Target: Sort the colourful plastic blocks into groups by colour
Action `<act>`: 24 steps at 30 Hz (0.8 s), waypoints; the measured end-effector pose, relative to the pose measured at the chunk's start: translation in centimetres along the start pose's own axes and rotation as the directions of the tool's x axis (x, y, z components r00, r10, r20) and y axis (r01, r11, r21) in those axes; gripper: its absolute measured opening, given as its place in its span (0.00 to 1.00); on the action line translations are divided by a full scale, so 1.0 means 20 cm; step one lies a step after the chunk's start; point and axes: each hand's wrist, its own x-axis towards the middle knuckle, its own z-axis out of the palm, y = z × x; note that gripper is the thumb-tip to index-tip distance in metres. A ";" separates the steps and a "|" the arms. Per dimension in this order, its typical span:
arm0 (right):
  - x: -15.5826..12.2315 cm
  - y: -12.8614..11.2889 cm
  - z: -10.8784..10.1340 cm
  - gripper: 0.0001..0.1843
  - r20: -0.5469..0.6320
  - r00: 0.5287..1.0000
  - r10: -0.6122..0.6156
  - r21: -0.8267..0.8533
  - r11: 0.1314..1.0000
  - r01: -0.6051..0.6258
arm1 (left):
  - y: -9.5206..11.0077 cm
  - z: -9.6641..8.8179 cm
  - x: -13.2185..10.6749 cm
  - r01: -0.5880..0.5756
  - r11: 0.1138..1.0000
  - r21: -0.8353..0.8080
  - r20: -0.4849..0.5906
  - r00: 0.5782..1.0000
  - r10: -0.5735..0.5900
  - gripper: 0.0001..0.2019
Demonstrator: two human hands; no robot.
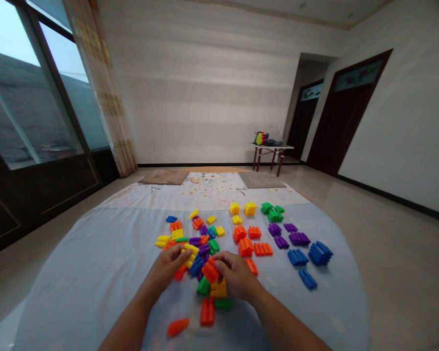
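Observation:
A mixed heap of plastic blocks in several colours lies on a pale sheet on the floor. My left hand rests on the heap's near left side, fingers curled and touching a yellow block. My right hand is closed on an orange block at the heap's near edge, above a yellow block and a green one. To the right lie sorted groups: yellow, green, orange, purple and blue.
Loose orange blocks and another orange piece lie close to me. A small table with a colourful bag stands by the far wall. Two mats lie beyond the sheet. Windows run along the left, dark doors on the right.

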 end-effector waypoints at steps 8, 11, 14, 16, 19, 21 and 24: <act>-0.04 -0.02 -0.03 0.15 -0.049 0.992 -0.114 -0.556 0.828 0.067 | -0.09 -0.06 0.07 -0.017 0.939 0.343 -0.258 0.960 0.112 0.25; -0.06 -0.03 -0.02 0.16 -0.067 0.984 -0.162 -0.657 0.750 0.078 | -0.14 -0.12 0.06 0.112 0.905 0.410 -0.463 0.881 0.100 0.26; -0.06 -0.01 -0.01 0.16 -0.032 0.984 -0.176 -0.697 0.710 0.104 | -0.20 -0.18 0.02 0.258 0.866 0.428 -0.597 0.800 0.056 0.25; -0.06 0.01 0.00 0.14 0.002 0.987 -0.164 -0.715 0.689 0.116 | -0.24 -0.19 0.00 0.306 0.845 0.438 -0.616 0.787 0.034 0.25; -0.06 0.01 0.01 0.13 0.030 0.989 -0.148 -0.715 0.687 0.125 | -0.28 -0.20 -0.02 0.355 0.826 0.437 -0.602 0.798 -0.025 0.25; -0.06 0.00 0.00 0.14 0.043 0.990 -0.136 -0.704 0.699 0.126 | -0.30 -0.21 -0.03 0.388 0.818 0.425 -0.609 0.791 -0.060 0.25; -0.07 -0.02 -0.02 0.15 0.078 0.993 -0.094 -0.677 0.726 0.122 | -0.31 -0.21 -0.03 0.404 0.813 0.419 -0.614 0.786 -0.074 0.26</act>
